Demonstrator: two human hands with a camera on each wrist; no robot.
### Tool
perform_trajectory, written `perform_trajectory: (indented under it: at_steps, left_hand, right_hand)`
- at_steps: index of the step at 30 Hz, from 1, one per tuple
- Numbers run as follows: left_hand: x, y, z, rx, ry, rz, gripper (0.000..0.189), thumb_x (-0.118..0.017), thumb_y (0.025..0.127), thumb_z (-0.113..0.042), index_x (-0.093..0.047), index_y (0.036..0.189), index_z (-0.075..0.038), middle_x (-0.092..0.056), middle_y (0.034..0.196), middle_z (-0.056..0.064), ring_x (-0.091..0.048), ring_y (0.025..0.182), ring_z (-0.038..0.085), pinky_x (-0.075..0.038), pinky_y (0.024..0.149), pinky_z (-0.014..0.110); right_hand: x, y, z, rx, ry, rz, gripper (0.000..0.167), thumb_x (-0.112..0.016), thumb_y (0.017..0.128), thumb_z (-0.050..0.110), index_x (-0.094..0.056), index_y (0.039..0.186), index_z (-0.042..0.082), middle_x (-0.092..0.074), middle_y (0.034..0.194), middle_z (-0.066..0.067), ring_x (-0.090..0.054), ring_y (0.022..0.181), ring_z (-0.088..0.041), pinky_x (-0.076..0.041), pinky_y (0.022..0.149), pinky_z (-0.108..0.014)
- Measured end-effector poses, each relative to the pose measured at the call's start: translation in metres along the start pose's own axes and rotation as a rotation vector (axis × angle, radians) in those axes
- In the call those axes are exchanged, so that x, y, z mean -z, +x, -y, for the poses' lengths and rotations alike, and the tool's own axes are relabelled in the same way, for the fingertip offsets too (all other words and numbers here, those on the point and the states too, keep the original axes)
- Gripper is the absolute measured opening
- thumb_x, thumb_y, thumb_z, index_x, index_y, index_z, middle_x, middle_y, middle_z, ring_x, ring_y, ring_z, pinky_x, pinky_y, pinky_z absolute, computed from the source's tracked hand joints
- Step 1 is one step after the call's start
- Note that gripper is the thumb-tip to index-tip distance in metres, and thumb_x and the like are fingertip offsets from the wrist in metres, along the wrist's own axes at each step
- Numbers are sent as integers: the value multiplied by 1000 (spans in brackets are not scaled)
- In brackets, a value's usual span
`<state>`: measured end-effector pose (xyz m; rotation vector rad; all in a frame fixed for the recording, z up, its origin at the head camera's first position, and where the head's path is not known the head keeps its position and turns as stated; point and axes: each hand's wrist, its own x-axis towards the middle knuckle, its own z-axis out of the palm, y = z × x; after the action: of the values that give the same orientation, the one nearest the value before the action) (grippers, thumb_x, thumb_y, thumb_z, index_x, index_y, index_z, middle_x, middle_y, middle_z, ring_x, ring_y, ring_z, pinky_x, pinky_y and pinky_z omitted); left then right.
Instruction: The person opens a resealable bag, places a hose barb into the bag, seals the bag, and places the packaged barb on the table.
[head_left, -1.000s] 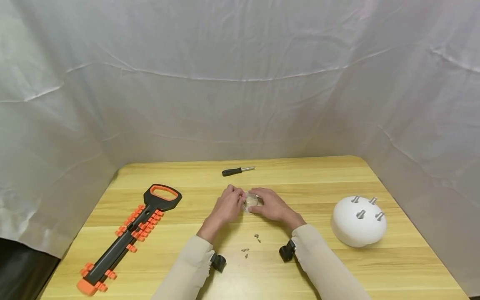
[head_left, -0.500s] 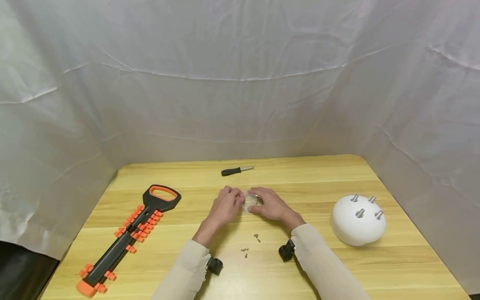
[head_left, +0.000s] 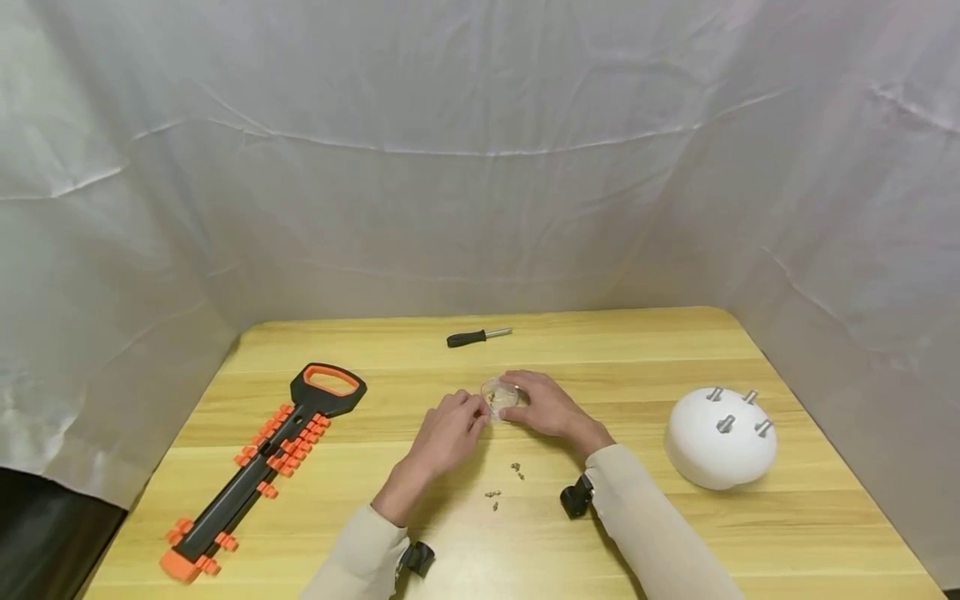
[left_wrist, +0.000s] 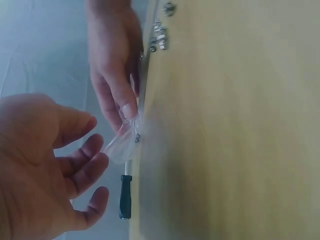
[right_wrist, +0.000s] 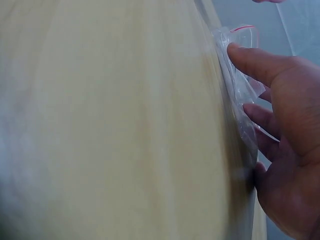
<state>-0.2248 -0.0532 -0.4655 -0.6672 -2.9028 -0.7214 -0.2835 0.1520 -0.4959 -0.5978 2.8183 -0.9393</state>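
A clear zip bag lies on the wooden table, with a few small metal pieces inside; its red seal line shows in the right wrist view. My right hand pinches the bag between thumb and fingers from its right side. To the bag's left is my left hand, fingers loosely bent and apart from the thumb. Nothing shows between those fingers in the left wrist view. Nearer my body, several small metal fittings lie loose on the table.
A black-handled screwdriver lies beyond the hands. At the left is a long black rack with orange clips and an orange-lined handle. A white rounded block with several upright metal bolts stands at the right. Grey fabric walls the table's back and sides.
My left hand has drawn back from the bag's left edge, slightly toward my body, and its fingers have let go there. My right hand keeps its hold on the bag.
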Motion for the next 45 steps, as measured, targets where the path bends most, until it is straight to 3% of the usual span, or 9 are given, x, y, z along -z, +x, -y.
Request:
perform_trajectory:
  at_steps: [13,21,25,32,45]
  left_hand:
    - [2,-18,-11,-8,-16,189,8,-59,94,-27,-65,88,-25,-59,85,-11,-53,81,10,-42,67,31]
    - [3,-30,-14,-35,-6,290,5,-64,90,-28,-66,91,-24,-59,85,-13,-53,80,5,-44,70,28]
    - [4,-35,-16,-51,8,330,13,-71,86,-33,-68,94,-24,-60,88,-12,-52,83,5,-42,71,29]
    - [3,-41,-18,-55,41,340,11,-77,81,-33,-68,85,-28,-55,84,-14,-45,82,7,-36,69,29]
    - [2,-44,-19,-52,60,330,11,-75,83,-30,-66,77,-29,-53,81,-15,-47,81,6,-38,74,35]
  right_hand:
    - [2,-1,0,-22,24,15,65,-70,86,39,-47,143,19,-41,152,-5,-36,141,-30,-25,115,-53]
    - [5,0,3,-16,5,40,64,-69,88,38,-46,144,18,-40,153,-6,-35,142,-30,-26,116,-51]
    - [7,0,5,-35,17,56,63,-69,88,37,-45,144,19,-39,153,-6,-34,142,-30,-26,115,-53]
    - [7,-1,5,-44,9,75,64,-68,89,38,-43,145,20,-37,155,-5,-33,143,-31,-26,115,-53]
    - [4,1,4,-20,-12,53,64,-69,88,37,-45,144,18,-39,153,-6,-36,142,-29,-27,116,-50]
